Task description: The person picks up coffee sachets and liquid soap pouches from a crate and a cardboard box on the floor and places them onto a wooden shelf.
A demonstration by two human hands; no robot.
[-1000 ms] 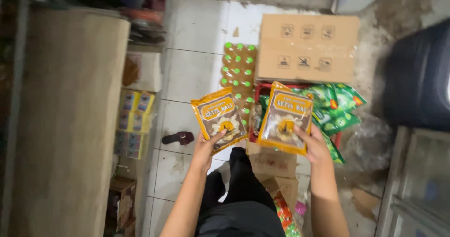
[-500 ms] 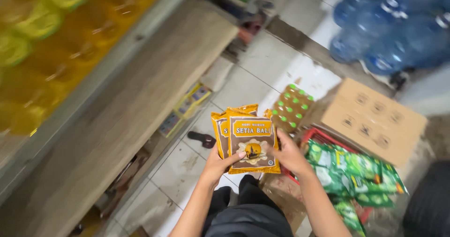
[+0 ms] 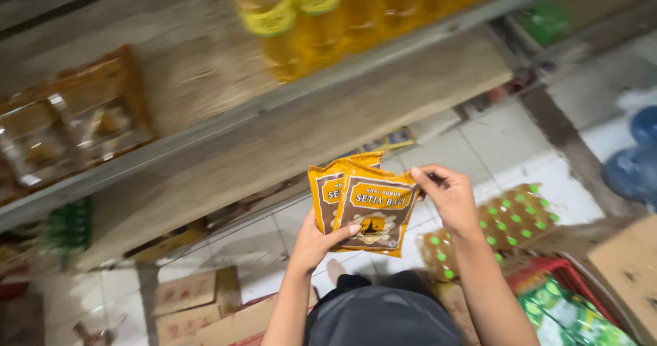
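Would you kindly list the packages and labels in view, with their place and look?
Pouches: two flat orange-and-brown packs, overlapped, held by left hand and right hand.
Oil bottles: yellow, yellow labels, upper shelf.
Bottle pack: green caps, on floor, right.
Green packets: in red crate, bottom right.
Cartons: brown, floor, lower left.

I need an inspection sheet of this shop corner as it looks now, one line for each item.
Surface: wooden shelf, bare where visible; tiled floor.
Job's things: two orange packets, overlapped.
Clutter: green-capped bottle pack, cardboard boxes, green packets.
Grips: left hand holds packets from below; right hand at their top corner.
Cables: nothing seen.
Surroundings: yellow oil bottles on upper shelf, blue water jugs.
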